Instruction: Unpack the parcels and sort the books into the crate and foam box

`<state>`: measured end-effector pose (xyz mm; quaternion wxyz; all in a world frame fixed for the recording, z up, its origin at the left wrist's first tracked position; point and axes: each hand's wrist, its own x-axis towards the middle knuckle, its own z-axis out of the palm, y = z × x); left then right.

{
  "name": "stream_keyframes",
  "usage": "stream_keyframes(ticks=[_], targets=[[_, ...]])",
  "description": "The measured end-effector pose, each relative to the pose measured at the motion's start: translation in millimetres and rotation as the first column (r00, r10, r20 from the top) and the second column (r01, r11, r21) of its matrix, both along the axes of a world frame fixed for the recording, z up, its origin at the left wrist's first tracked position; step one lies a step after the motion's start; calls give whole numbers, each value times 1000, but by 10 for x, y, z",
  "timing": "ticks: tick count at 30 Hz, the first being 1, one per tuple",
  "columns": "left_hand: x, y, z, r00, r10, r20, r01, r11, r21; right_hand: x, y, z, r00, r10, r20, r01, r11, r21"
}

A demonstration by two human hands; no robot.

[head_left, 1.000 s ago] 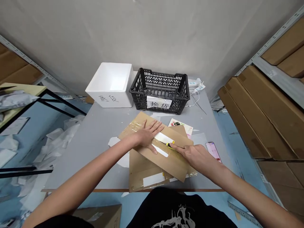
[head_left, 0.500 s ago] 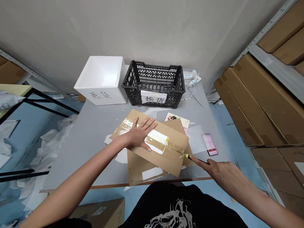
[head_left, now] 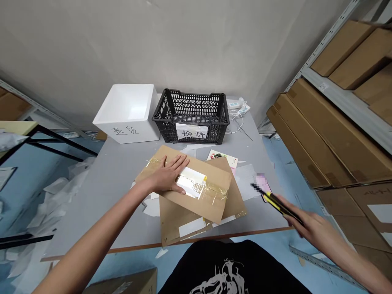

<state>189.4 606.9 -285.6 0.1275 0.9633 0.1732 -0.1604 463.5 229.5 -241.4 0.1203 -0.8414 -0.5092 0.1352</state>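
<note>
Left hand lies open, fingers spread, pressing flat on a brown cardboard mailer wrapped with clear packing tape. That mailer sits at an angle on a second brown cardboard mailer, both near the front edge of the grey table. Right hand is closed around a slim yellow-and-black utility knife, held up off the cardboard, out to the right of the mailers. Blur on the knife, so the blade is hard to make out. Step in hand looks like cutting the tape on the top mailer, with the left hand pinning it; the taped seam seems to be what the knife needs to reach. Behind: a white foam box with black handwriting, a black plastic crate with a paper sign, a small printed card. A phone lies right, screen partly blurred.
</note>
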Motion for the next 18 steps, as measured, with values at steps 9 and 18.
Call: stream_keyframes(ticks=[9,18], targets=[[-303,-125,94,647,745,163,-761,642,86,-839,894,-972,389,-198,-900,539,841,48],[-876,-594,-92,332,918,218,-941,337,14,-931,1324,-522,599,-3,-801,290,933,214]])
